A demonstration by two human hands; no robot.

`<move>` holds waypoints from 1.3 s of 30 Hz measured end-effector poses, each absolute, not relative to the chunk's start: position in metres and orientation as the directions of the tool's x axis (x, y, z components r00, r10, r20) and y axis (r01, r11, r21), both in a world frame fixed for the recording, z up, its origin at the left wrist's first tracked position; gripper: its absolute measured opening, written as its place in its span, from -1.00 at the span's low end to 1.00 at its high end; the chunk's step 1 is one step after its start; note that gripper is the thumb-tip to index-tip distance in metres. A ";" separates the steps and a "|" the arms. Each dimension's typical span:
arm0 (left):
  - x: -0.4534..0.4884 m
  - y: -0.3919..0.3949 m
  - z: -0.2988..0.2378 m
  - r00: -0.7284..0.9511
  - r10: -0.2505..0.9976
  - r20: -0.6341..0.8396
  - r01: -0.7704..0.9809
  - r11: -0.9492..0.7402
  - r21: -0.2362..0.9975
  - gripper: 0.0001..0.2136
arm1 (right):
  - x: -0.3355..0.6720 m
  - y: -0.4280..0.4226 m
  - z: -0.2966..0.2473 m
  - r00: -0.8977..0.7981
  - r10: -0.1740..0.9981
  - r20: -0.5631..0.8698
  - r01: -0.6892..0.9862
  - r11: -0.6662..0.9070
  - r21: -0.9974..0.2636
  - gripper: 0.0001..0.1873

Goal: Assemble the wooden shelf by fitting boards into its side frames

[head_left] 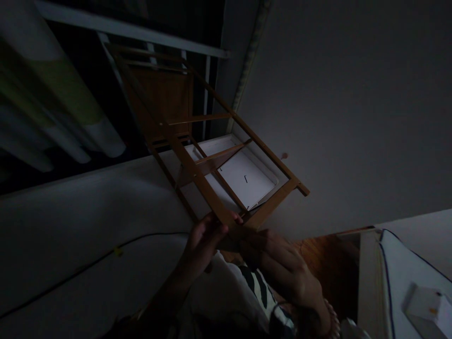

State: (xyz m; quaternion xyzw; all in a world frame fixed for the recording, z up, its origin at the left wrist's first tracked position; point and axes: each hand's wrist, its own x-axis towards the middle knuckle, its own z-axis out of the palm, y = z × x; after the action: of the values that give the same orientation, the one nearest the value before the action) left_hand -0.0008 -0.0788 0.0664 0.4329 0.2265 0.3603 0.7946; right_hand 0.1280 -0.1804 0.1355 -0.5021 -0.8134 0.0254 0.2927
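A brown wooden shelf frame (197,174), with slim posts, crossbars and panels, slants across the middle of the view. My left hand (205,235) is closed around the near end of one post, with the thumb along it. Right beside it, my right hand (278,263) has its fingers curled together at the corner where the post meets a crossbar. Whatever its fingers hold, if anything, is hidden and dark. Beyond the bars lies a white sheet or board (247,181). On it rests a small black L-shaped hex key (246,179), with smaller dark bits near the edges.
Behind the frame runs a white railing (134,33). Green and white curtains (67,94) hang at the left. A dark cable (88,261) crosses the pale surface at left. At the lower right are a mattress-like edge (399,273) and a white box (425,303). The room is dim.
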 end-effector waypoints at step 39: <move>-0.111 -0.053 -0.106 0.135 0.970 -0.204 0.235 0.168 0.957 -0.62 | 0.134 -0.223 -0.008 0.623 0.538 0.569 0.664 0.022 -0.748 -0.75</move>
State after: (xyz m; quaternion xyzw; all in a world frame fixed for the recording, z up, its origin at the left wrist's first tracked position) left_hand -0.1113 -0.0533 -0.1056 0.5414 0.5565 0.3504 0.5238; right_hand 0.1336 -0.2227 -0.0078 -0.6972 -0.4308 -0.0553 0.5704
